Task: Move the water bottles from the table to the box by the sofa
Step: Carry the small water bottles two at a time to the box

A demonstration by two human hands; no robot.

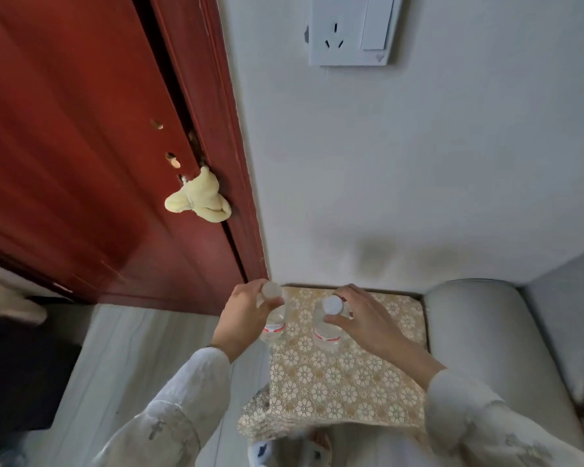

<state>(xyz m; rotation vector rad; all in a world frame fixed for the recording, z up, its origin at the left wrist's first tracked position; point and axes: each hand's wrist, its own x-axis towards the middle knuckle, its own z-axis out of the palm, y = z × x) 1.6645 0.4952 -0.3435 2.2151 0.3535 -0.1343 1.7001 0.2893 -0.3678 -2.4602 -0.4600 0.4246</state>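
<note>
- Left grip (246, 315) clasps the left bottle (274, 323) near its cap, at the table's (344, 389) far-left edge.
- Right grip (364, 318) clasps the right bottle (329, 326) above the table.
- Sofa arm (486, 335) adjoins the table's right.

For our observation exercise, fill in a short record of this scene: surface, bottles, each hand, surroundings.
surface: small table with gold floral lace cloth
bottles: two clear plastic water bottles with white caps, upright
left hand: grips left bottle near its cap
right hand: fingers around right bottle near its cap
surroundings: grey sofa arm at right, red-brown door at left
box: not in view
</note>
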